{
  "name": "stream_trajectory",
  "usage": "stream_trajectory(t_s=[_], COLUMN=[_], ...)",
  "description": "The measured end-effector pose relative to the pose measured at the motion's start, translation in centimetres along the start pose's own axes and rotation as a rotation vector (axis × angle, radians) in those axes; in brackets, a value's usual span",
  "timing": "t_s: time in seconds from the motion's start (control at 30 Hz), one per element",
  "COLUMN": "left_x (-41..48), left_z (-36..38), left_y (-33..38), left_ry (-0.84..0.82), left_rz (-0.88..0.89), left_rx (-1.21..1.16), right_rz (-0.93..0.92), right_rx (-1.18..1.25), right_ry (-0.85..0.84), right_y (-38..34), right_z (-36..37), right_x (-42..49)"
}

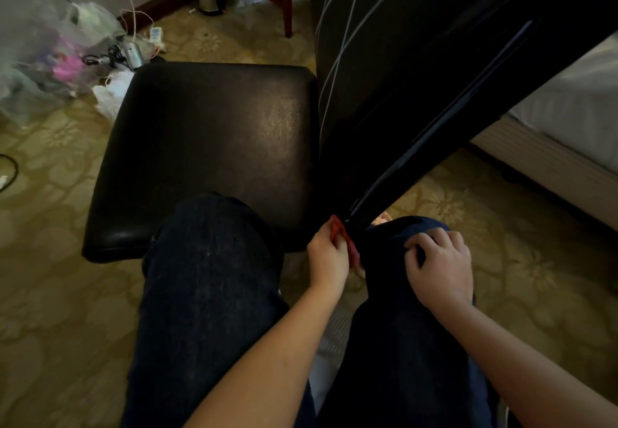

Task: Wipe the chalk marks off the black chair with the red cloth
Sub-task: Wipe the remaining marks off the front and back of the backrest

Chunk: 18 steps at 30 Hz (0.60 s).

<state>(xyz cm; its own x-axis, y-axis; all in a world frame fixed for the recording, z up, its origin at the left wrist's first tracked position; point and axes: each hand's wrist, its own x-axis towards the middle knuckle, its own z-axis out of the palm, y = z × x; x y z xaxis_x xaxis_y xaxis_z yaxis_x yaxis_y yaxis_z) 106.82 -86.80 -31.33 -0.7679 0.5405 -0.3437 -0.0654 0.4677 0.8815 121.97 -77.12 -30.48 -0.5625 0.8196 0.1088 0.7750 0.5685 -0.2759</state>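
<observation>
With the left hand (327, 253) pinching the bunched cloth (338, 231) at the chair (207, 146) back's base and the right hand (438, 260) loosely curled, idle, on 1 knee (394, 237), so small a wad may smear the higher chalk lines (346, 42).

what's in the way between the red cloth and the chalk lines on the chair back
Nothing visible. The left hand holds the red cloth at the foot of the chair back, and the chalk lines run up from there unobstructed.
</observation>
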Motion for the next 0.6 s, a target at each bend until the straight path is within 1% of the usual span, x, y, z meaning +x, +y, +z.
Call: stream_trajectory(t_s=[0.17,0.3,0.5,0.6], left_x=[1.7,2.8,2.5,2.6], left_z=[-0.5,-0.5,0.3,0.3], left_y=[-0.4,-0.6,-1.3,-1.2], left_ry=[-0.108,-0.22,-0.293,-0.314], left_rz=[-0.034,-0.12,-0.14,-0.117], left_rx=[0.056,0.108,0.126,0.205], right_rz=[-0.003,0.0,0.006,0.009], right_rx=[0.003,0.007,0.011,0.017], right_ry=[0.014,0.013,0.023,0.036], right_y=[0.2,0.2,0.3,0.1], right_z=[0.1,0.2,0.1,0.0], right_x=[0.1,0.0,-0.1,0.0])
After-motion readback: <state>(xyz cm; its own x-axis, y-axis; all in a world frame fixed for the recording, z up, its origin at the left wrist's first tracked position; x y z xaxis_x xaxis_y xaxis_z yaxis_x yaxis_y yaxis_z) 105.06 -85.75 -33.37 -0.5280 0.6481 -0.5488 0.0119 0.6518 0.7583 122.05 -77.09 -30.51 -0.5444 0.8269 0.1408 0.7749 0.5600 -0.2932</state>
